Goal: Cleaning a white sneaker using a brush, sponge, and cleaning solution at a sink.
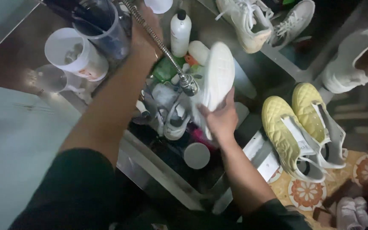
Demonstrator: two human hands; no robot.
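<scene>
Steel makes up the sink (158, 174), a shiny grey box in a dim room, and it is full of stuff. The right hand (221, 120) is wrapped tight around a white shoe (216, 81), holding it sole up near the middle of the picture, just under the tip of the bendy metal tap hose (158, 42). The left hand (145, 32) reaches up to about 11 o'clock, by the top of that hose; I cannot tell if its fingers are closed on anything. Down in the sink, at about 8 o'clock from the held shoe, lies another grey and white shoe (173, 121), and a round grey lid (196, 155) sits at 6 o'clock. A white bottle with a black cap (180, 32) stands at 12 o'clock. White cups (75, 53) sit on the counter at 10 o'clock. Two yellow shoes (303, 127) rest side by side at 3 o'clock, on the sink's edge. More white shoes (252, 23) lie at 1 o'clock. A floor with orange flower tiles (307, 194) shows at 4 o'clock.
</scene>
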